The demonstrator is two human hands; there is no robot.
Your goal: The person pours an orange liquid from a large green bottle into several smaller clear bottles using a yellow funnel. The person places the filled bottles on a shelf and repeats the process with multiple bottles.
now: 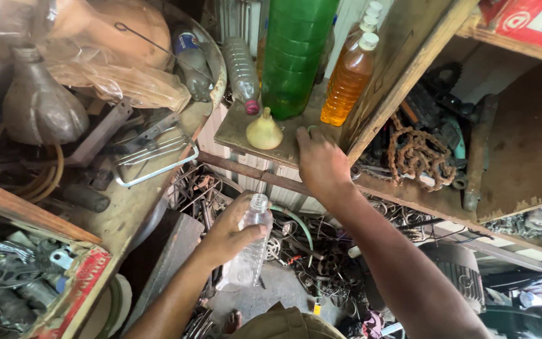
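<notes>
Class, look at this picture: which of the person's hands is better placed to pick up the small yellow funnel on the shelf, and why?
The right hand. It already rests on the shelf edge beside the yellow funnel, while the left hand is lower, gripping an open clear plastic bottle.

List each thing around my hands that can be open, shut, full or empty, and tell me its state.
Clear plastic bottle: uncapped, empty, upright, gripped by left hand.
Right hand: resting on shelf, fingers on a small green cap.
Amber bottle: white cap on, nearly full.
Green bottle: upright, top out of view.
Yellow funnel: spout up, on shelf.
Clear bottle with pink cap: capped, upside down.
</notes>
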